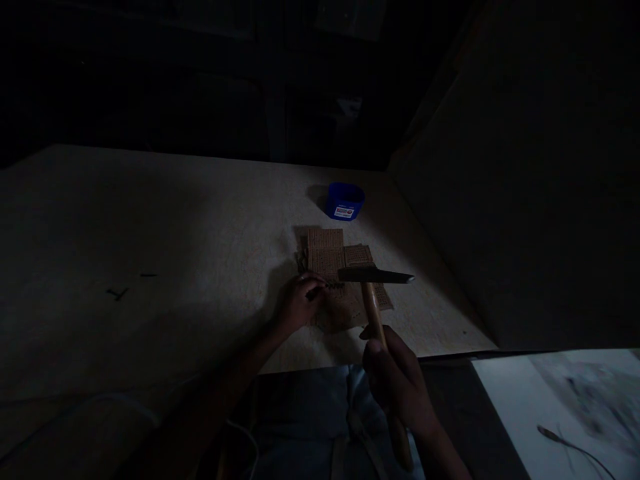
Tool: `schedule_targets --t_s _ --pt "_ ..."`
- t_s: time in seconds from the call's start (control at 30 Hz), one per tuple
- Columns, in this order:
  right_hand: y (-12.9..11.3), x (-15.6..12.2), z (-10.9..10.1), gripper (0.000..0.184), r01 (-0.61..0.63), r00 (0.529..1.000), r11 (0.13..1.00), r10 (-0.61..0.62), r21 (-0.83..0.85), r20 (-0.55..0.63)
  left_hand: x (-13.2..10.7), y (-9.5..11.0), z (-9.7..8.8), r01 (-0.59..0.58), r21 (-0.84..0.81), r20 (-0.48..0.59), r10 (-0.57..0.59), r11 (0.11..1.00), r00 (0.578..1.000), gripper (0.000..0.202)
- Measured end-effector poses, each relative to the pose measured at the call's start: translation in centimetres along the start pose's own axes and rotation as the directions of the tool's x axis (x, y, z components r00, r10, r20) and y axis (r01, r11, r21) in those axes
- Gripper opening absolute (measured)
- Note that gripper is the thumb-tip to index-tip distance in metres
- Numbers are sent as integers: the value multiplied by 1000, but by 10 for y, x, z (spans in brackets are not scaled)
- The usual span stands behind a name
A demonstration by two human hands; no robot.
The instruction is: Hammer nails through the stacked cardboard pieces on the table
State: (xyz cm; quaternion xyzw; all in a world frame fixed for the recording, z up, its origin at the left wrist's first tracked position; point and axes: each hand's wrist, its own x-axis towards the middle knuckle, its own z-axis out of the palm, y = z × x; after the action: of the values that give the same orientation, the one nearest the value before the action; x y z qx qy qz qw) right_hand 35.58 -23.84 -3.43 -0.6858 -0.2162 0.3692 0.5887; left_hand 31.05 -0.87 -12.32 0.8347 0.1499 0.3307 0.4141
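My right hand [395, 373] is closed around the wooden handle of a hammer [375, 310]. Its dark metal head is raised above brown patterned pieces [325, 257], with one tapered end pointing right. My left hand [299, 303] rests on the left edge of these pieces, fingers pinched together. At its fingertips a small dark toothed piece [335, 285] lies over the brown surface; poor light hides its exact kind. The brown pieces are stacked and overlapping, marked with rows of small dark dots or holes.
A blue plastic container [345, 202] with a white label stands behind the brown pieces on the pale wooden table [225, 213]. Small dark bits [117, 293] lie at the left. A dark panel [525, 200] rises on the right, and a cable [575, 443] lies on a white surface.
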Motion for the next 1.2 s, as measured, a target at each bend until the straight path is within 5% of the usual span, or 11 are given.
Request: schedule_targets --t_s 0.13,0.47,0.57,0.7,0.93,1.2 --pt "11 11 15 38 -21 998 976 33 218 -52 1 3 2 11 3 34 -11 1000 999 26" --pt "33 51 45 39 119 974 912 -31 393 -224 4 -1 7 55 -56 11 -55 997 998 7" --pt "32 45 36 39 80 977 938 -7 338 -212 4 0 8 64 -55 16 -63 996 998 8" --pt "12 20 13 36 38 984 998 -30 44 -177 2 -1 11 78 -10 6 -78 997 997 7" --pt "-8 11 2 38 0 999 943 -14 -334 -40 1 -3 11 65 21 6 -65 998 998 5" --pt "-16 10 2 38 -52 993 988 36 -149 -109 0 -6 14 50 7 -7 -50 999 999 8"
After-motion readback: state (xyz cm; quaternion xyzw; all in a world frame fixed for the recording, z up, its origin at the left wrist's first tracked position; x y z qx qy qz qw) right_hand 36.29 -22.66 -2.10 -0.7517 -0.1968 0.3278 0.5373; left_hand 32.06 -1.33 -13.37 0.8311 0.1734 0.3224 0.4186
